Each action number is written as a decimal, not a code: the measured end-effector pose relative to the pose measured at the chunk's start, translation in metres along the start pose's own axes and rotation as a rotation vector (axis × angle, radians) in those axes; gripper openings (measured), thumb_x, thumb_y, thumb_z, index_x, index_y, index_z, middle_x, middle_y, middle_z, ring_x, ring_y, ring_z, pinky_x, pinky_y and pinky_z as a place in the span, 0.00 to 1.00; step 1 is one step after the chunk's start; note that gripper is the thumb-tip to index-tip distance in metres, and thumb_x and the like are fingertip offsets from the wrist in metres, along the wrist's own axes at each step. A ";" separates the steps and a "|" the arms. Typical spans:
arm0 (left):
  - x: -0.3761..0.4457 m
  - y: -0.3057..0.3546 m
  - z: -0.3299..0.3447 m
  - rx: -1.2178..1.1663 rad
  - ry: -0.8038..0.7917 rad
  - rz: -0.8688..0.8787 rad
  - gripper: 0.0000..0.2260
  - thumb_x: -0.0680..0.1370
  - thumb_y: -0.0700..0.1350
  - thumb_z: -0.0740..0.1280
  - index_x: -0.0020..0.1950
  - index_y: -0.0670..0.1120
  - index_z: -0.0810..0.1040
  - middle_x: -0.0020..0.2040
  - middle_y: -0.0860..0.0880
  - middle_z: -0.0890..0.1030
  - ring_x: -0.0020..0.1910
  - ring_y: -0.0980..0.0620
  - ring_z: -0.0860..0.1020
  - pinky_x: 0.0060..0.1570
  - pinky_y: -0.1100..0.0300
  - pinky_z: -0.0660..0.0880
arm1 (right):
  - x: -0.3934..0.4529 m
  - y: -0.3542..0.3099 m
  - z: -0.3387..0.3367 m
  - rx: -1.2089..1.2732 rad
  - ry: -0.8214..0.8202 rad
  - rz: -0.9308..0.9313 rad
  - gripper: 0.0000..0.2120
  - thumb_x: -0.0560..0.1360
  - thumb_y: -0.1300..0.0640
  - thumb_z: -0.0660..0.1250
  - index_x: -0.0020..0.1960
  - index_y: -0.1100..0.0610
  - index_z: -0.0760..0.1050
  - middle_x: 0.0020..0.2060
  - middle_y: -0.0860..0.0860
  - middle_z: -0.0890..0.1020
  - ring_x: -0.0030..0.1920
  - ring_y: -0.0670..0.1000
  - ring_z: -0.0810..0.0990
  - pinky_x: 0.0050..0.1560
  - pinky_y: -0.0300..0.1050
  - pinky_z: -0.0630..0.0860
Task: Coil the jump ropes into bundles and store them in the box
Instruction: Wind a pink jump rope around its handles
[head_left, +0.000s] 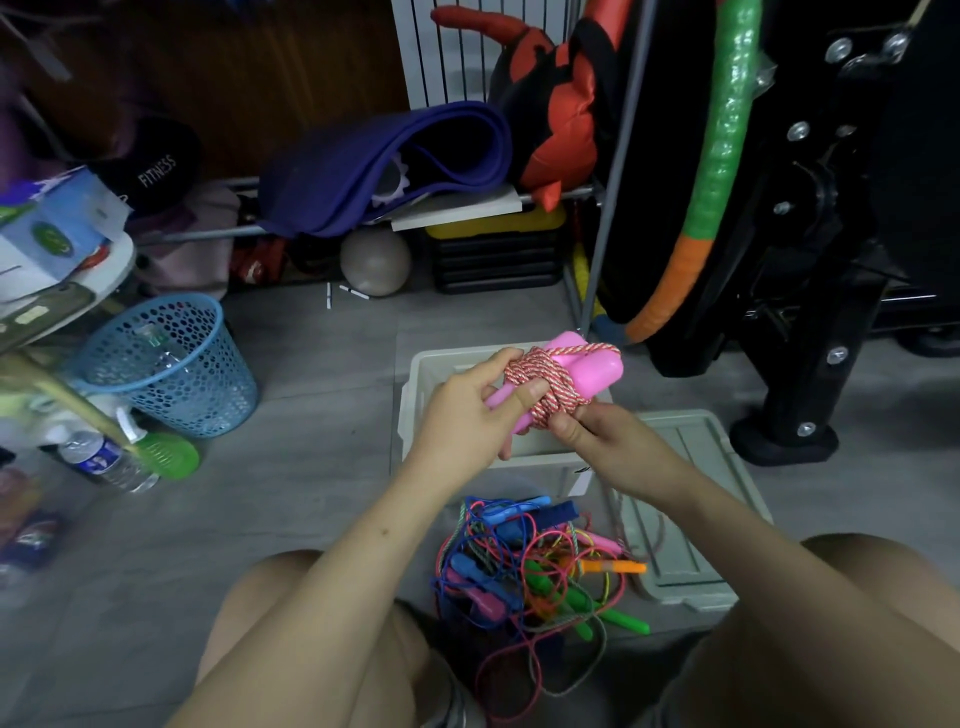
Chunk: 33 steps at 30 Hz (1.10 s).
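Both hands grip one pink-handled rope bundle (558, 387) above the open box (415, 410): left hand (467, 415) clasps the handles, right hand (597, 441) pinches the cord's end. Winding looks nearly finished; next, probably tuck the end, lower it in, then tackle the tangled pile (535, 566) on the floor.

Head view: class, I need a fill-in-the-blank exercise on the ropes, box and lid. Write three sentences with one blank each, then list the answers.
1. Both hands, left hand and right hand, hold a rope bundle with ____ handles.
2. They hold the bundle above the open ____.
3. The lid lies on the floor, ____ the box.

Answers: pink; box; beside
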<state>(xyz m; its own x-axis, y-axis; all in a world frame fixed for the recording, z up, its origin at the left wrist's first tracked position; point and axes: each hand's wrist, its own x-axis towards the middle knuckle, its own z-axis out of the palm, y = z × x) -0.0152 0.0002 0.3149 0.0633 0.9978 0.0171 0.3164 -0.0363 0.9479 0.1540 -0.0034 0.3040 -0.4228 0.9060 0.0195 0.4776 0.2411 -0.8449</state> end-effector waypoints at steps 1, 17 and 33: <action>-0.001 0.000 0.001 0.012 0.002 0.007 0.18 0.77 0.49 0.67 0.67 0.51 0.74 0.30 0.52 0.78 0.20 0.51 0.71 0.20 0.68 0.65 | 0.000 0.001 0.001 -0.039 0.029 -0.004 0.22 0.73 0.42 0.54 0.44 0.57 0.79 0.32 0.50 0.74 0.35 0.49 0.72 0.39 0.43 0.67; 0.011 -0.006 -0.004 0.215 0.048 -0.033 0.13 0.80 0.51 0.61 0.63 0.50 0.73 0.28 0.50 0.77 0.19 0.54 0.73 0.22 0.65 0.67 | -0.008 -0.007 0.013 -0.584 0.378 -0.280 0.21 0.76 0.43 0.54 0.45 0.56 0.80 0.33 0.53 0.82 0.32 0.58 0.80 0.28 0.43 0.70; -0.013 0.009 0.001 0.380 -0.458 0.180 0.15 0.69 0.58 0.68 0.55 0.62 0.74 0.41 0.59 0.80 0.39 0.64 0.78 0.41 0.65 0.74 | -0.009 -0.019 -0.051 0.090 -0.022 -0.146 0.11 0.62 0.54 0.76 0.38 0.55 0.76 0.32 0.47 0.80 0.35 0.41 0.76 0.38 0.36 0.73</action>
<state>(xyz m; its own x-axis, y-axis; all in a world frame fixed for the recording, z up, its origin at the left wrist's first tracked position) -0.0120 -0.0130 0.3223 0.5205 0.8523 -0.0518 0.5722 -0.3032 0.7620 0.1878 0.0015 0.3466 -0.5000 0.8554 0.1351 0.3388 0.3368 -0.8785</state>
